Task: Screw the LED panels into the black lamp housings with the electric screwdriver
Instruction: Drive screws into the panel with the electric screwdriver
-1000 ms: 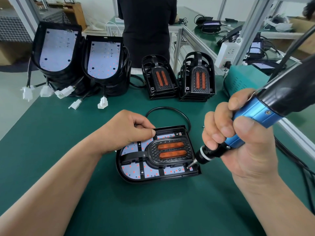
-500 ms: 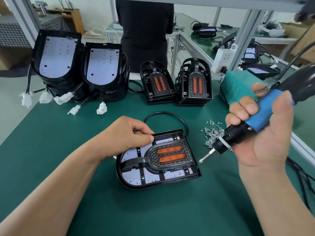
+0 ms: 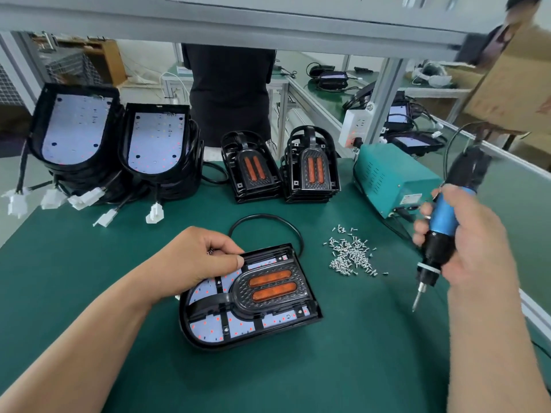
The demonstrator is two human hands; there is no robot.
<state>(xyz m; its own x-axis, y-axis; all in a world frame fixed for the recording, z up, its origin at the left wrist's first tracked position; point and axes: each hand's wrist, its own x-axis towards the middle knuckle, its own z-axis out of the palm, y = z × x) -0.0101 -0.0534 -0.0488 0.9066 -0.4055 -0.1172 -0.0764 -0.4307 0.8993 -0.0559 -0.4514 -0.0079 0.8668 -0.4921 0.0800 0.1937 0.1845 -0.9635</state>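
Since lifting electric screwdriver (image 3: 441, 228) off lamp housing (image 3: 208, 344), grips it in right hand (image 3: 477, 245); pinches rim with left hand (image 3: 190, 263), fingertips hidden.

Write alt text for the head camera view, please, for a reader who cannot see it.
A person's left hand holds a black lamp housing with its LED panel flat on a green table, while the right hand grips a blue electric screwdriver, tip pointing down in the air to the housing's right. Loose screws lie between them; stacked housings stand behind.
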